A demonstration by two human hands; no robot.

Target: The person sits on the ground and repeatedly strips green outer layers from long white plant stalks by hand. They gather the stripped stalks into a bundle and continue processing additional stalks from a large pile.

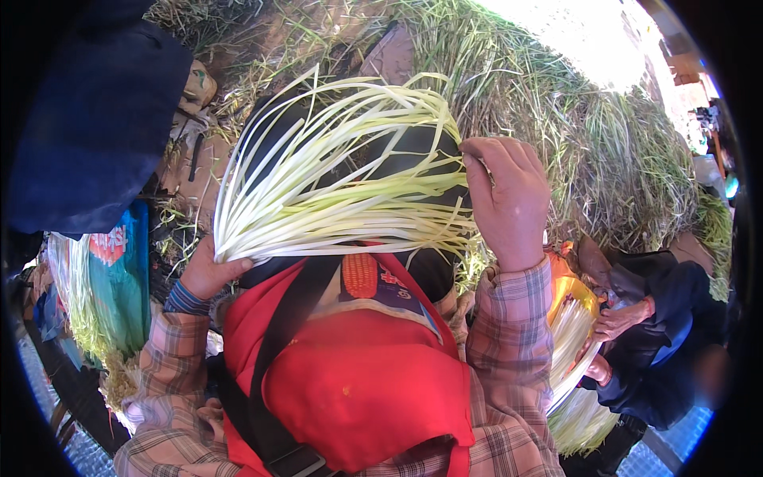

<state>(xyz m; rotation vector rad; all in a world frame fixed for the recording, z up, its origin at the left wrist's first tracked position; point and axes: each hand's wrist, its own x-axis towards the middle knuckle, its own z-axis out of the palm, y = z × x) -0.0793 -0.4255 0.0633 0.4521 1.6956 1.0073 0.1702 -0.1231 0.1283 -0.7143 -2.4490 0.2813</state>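
A bundle of pale yellow-green leafy stalks [334,197], like blanched chives, fans out above my lap. My left hand [208,271] is closed around its white ends at the left, thumb on top. At the right, my right hand [506,194] pinches a leaf tip between thumb and forefinger; the other fingers are curled. Dark cloth over my legs shows beneath the leaves. Below the bundle lies my red apron [363,381], with a black strap across it and a printed corn cob.
Heaps of green and dry leaves [620,161] cover the ground ahead and right. A co-worker's hands [620,322] hold pale stalks [566,340] at the right. A person in dark blue clothing [95,125] is close on the left, above a teal bag [128,286].
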